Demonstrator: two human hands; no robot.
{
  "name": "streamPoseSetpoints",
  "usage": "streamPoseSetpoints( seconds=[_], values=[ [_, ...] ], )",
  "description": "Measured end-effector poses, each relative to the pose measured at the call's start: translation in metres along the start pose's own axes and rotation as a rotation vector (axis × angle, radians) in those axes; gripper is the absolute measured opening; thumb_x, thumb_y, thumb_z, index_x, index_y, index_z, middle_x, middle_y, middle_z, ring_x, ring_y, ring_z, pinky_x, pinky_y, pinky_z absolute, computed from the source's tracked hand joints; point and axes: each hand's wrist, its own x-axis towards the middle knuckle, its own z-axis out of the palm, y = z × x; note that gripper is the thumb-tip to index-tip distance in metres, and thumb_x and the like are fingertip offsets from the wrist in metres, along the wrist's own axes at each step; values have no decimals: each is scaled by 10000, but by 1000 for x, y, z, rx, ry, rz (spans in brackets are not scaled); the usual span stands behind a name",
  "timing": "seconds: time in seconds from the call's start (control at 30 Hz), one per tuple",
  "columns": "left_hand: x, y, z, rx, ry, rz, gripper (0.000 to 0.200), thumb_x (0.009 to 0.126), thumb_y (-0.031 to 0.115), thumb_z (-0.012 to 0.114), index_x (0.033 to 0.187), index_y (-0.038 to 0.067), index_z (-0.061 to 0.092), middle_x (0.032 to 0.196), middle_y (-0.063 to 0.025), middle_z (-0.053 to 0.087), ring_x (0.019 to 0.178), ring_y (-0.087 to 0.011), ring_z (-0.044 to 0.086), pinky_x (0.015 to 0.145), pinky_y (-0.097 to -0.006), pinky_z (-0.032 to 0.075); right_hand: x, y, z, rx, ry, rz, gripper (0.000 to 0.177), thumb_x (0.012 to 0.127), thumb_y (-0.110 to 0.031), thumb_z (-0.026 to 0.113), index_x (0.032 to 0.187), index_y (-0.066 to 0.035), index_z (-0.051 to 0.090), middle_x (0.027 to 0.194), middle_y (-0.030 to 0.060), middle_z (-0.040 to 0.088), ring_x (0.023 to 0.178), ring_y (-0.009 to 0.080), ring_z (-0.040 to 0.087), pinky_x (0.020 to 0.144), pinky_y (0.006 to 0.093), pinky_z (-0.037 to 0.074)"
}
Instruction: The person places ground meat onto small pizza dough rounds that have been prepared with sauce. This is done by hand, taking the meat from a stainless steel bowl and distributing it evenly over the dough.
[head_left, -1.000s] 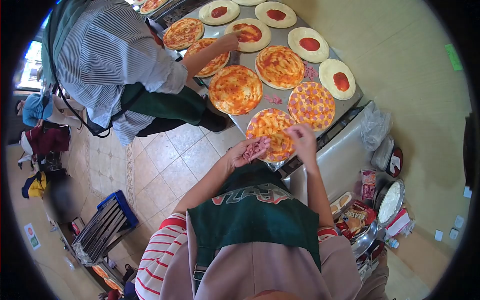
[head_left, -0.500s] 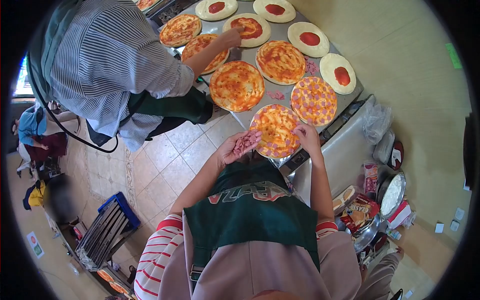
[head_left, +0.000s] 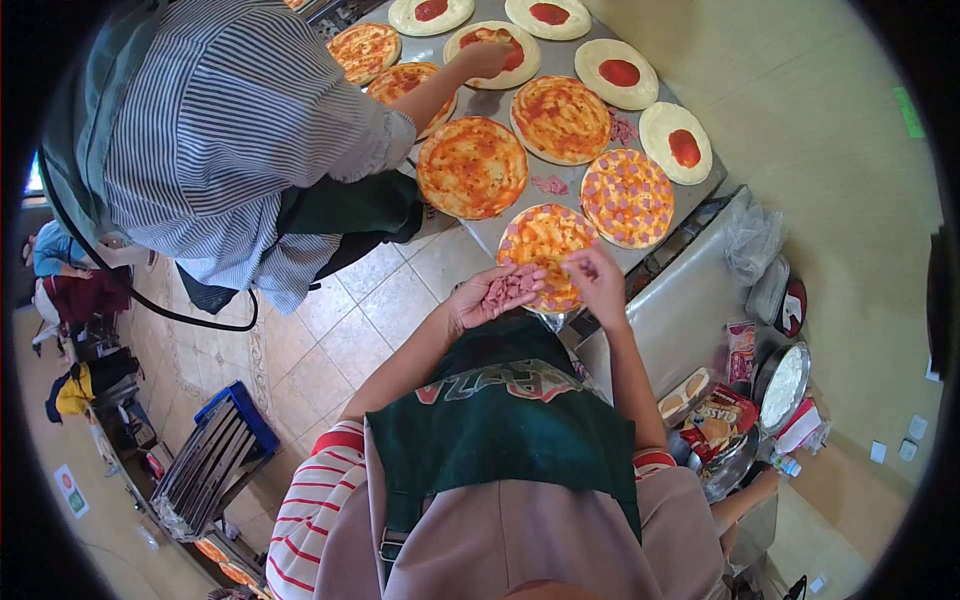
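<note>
Pink diced ham [head_left: 510,290] lies heaped in the cupped palm of my left hand [head_left: 478,300], palm up beside the near edge of a pizza. That pizza [head_left: 545,235] has sauce, cheese and ham pieces scattered mostly around its rim. Over its right side is my right hand [head_left: 600,285], fingers drawn together in a pinch; whatever sits between them is too small to make out. A finished-looking ham-dotted pizza [head_left: 627,200] lies just beyond. Loose ham bits [head_left: 549,185] rest on the metal table between the pizzas.
A co-worker in a striped shirt [head_left: 260,100] stands at the left, a hand [head_left: 485,60] over a sauced base. Several sauced pizzas [head_left: 472,168] and dough rounds [head_left: 617,74] cover the metal table [head_left: 520,185]. Bags and bowls [head_left: 780,385] stand at the right.
My left hand has shifted slightly right, closer to the pizza. My right hand has moved left and lifted off the pizza's right rim. The co-worker's arm has moved slightly right.
</note>
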Motion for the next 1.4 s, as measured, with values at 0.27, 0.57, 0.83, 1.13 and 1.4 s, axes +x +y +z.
streamPoseSetpoints(
  seconds=[0.27, 0.57, 0.83, 1.13, 1.4],
  values=[
    [13, -17, -16, 84, 40, -96, 319, 925, 212, 481, 1120, -37, 519, 1070, -139, 602, 1017, -230, 589, 955, -337, 458, -20, 5, 26, 1, -78, -328, 125, 751, -154, 694, 826, -64, 651, 757, 58, 542, 696, 201, 568, 631, 302, 454],
    [20, -9, -4, 73, 9, -64, 438, 939, 220, 440, 1289, -36, 386, 1282, -152, 481, 1172, -230, 489, 998, -329, 414, 18, 76, -14, 82, 178, -15, 134, 759, -116, 690, 836, -14, 652, 735, 71, 582, 644, 159, 568, 601, 273, 456],
    [22, 0, -6, -7, -39, -5, 453, 944, 188, 413, 1318, -54, 329, 1328, -176, 421, 1179, -258, 479, 998, -338, 416, 37, 72, 4, -131, 47, -22, 134, 737, -115, 692, 838, -35, 654, 749, 84, 582, 628, 197, 558, 600, 298, 454],
    [19, 1, 1, -8, -37, 26, 452, 938, 203, 426, 1308, -46, 351, 1293, -169, 460, 1173, -247, 485, 1015, -351, 396, 20, 12, 3, 63, 99, -152, 125, 756, -126, 680, 867, -69, 670, 718, 64, 524, 640, 192, 524, 595, 298, 444],
    [22, 0, -8, 93, 62, -38, 387, 926, 234, 475, 1226, -11, 481, 1143, -123, 573, 1042, -200, 574, 969, -351, 438, -2, -5, 22, 4, -160, -301, 125, 753, -126, 689, 864, -71, 673, 733, 62, 536, 647, 176, 560, 588, 283, 448]
  ],
)
